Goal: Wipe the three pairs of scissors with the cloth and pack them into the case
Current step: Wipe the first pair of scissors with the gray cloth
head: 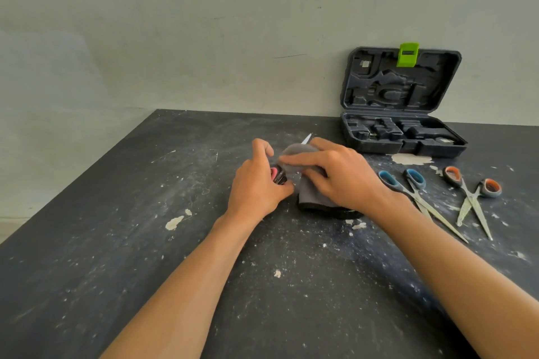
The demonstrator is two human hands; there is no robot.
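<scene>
While the grey cloth [303, 175] lay wrapped over the blades of the red-handled scissors [277, 175] at the centre of the frame, only a short bright blade tip showed past it toward the upper right, and a bit of red and black handle showed at its left edge. The left hand [258, 181] had its fingers curled round that handle, gripping it just left of centre. The right hand [338, 172] pressed the cloth onto the blades, its index finger stretched leftward across the top of the fabric and its other fingers bent over the folds, so that it pinched the cloth around the metal. The lower end of the cloth hung down onto the table [116, 242] beneath the right wrist.

Right of the hands, in the middle right of the frame, the blue-handled scissors [420, 198] lay flat with handles toward the wall and blades pointing to the lower right. Just beside them, further right, the orange-handled scissors [471, 198] lay with blades slightly crossed. Both pairs looked dull and smeared.

Above them, in the upper right, the dark case [402, 140] stood open on the table, its lid upright against the pale wall [175, 38], a green latch [407, 55] at the lid's top edge. The dark tabletop was speckled with pale dust and chips.
</scene>
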